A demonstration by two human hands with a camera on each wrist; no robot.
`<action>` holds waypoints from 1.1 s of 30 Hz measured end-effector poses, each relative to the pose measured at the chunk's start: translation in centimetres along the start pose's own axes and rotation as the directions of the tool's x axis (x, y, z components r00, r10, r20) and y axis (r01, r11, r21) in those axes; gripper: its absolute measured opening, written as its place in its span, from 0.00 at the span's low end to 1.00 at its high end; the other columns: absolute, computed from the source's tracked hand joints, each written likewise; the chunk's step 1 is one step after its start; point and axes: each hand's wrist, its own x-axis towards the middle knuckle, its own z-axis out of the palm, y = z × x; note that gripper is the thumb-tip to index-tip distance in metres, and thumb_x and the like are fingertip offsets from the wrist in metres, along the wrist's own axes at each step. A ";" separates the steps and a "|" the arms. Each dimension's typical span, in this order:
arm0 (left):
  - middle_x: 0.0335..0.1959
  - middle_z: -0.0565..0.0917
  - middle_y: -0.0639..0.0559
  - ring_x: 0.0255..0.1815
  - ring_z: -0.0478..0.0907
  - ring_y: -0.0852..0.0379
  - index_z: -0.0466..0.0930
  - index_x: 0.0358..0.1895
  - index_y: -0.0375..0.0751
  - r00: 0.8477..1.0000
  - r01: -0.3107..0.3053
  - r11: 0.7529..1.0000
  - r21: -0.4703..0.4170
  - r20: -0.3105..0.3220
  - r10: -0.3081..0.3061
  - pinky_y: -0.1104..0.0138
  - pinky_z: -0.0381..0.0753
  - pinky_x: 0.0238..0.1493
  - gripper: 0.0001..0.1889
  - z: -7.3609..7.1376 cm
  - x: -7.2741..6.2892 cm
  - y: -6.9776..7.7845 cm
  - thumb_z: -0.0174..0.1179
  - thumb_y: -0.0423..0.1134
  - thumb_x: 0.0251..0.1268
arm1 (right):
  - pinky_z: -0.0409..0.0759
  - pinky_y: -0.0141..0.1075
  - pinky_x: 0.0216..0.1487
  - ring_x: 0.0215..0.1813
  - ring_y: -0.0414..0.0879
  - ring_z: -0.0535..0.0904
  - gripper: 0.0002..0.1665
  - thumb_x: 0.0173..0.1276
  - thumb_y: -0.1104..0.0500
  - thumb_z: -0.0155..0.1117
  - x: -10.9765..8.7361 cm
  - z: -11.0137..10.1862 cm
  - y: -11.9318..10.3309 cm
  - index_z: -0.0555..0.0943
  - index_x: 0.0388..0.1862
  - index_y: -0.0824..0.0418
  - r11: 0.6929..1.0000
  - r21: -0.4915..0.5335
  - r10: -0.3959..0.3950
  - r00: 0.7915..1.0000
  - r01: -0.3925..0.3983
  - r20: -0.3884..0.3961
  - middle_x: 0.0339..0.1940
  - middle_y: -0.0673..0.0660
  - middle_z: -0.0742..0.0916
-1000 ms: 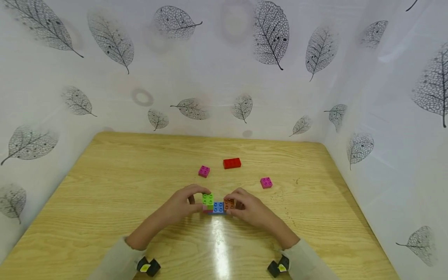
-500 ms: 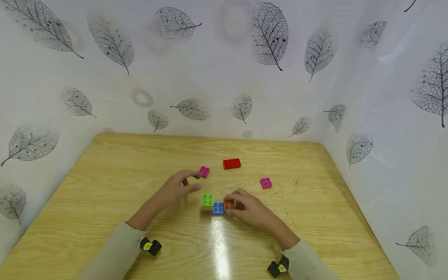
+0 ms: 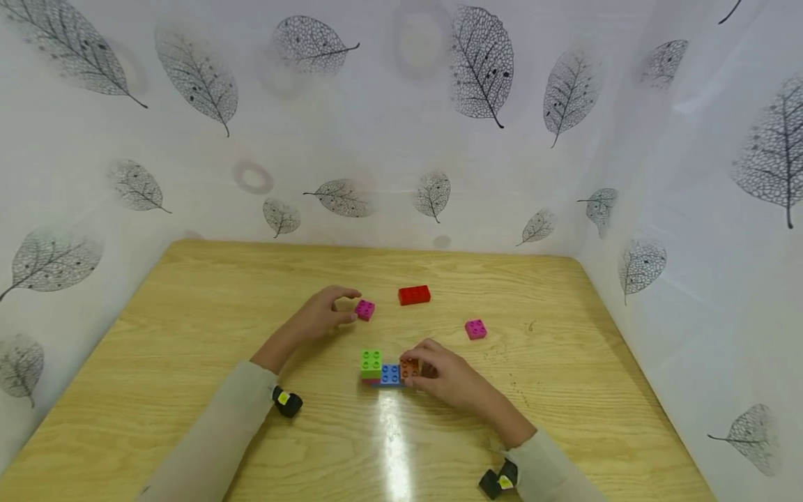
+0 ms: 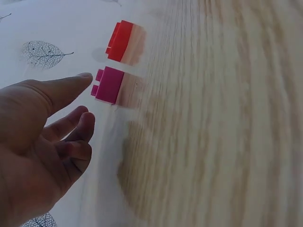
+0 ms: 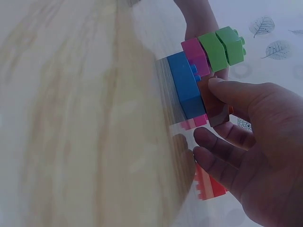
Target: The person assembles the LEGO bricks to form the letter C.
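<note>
A stack of toy building bricks stands on the table: a long blue brick (image 3: pixel 390 374) at the bottom, with a pink brick (image 5: pixel 195 56) and two green bricks (image 5: pixel 220 49) piled on one end. On its other end sits a brown brick (image 3: pixel 410 368), which my right hand (image 3: pixel 448 376) pinches between thumb and fingers. Farther back, my left hand (image 3: pixel 318 314) is beside a small pink brick (image 3: pixel 364 309), fingers and thumb spread at its left. A gap shows between thumb and that brick (image 4: pixel 110 85) in the left wrist view.
A red brick (image 3: pixel 414 295) lies behind, right of the small pink brick. Another pink brick (image 3: pixel 475 329) lies farther right. The wooden table (image 3: pixel 207 307) meets a white leaf-printed cloth (image 3: pixel 376 139) at its back and sides.
My left hand has let go of the green bricks and moved away to the far pink brick. My right hand has stayed on the brown brick.
</note>
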 end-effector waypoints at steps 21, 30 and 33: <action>0.60 0.79 0.45 0.58 0.75 0.46 0.80 0.62 0.43 0.999 -0.005 0.999 0.045 0.047 0.003 0.50 0.74 0.62 0.20 1.0 0.8 0.2 0.65 0.42 0.68 | 0.79 0.32 0.42 0.43 0.38 0.76 0.24 0.73 0.47 0.65 0.0 0.1 0.0 0.79 0.65 0.49 1.000 0.005 -0.007 1.000 0.007 0.004 0.53 0.41 0.79; 0.61 0.78 0.46 0.41 0.78 0.51 0.80 0.62 0.47 0.999 0.025 0.999 -0.022 0.035 -0.024 0.60 0.81 0.39 0.20 0.7 -0.7 0.1 0.66 0.46 0.69 | 0.78 0.32 0.41 0.42 0.38 0.75 0.24 0.73 0.48 0.65 -0.1 0.1 -0.1 0.79 0.65 0.50 1.000 0.009 -0.009 1.000 0.009 -0.001 0.52 0.41 0.79; 0.61 0.79 0.47 0.33 0.77 0.53 0.79 0.62 0.48 0.999 0.018 0.998 -0.063 0.032 -0.016 0.63 0.80 0.31 0.21 0.5 -1.3 0.3 0.66 0.47 0.69 | 0.79 0.32 0.41 0.42 0.38 0.75 0.24 0.73 0.48 0.66 -0.1 0.0 -0.1 0.79 0.65 0.49 1.000 0.005 0.000 1.000 0.000 0.002 0.52 0.41 0.78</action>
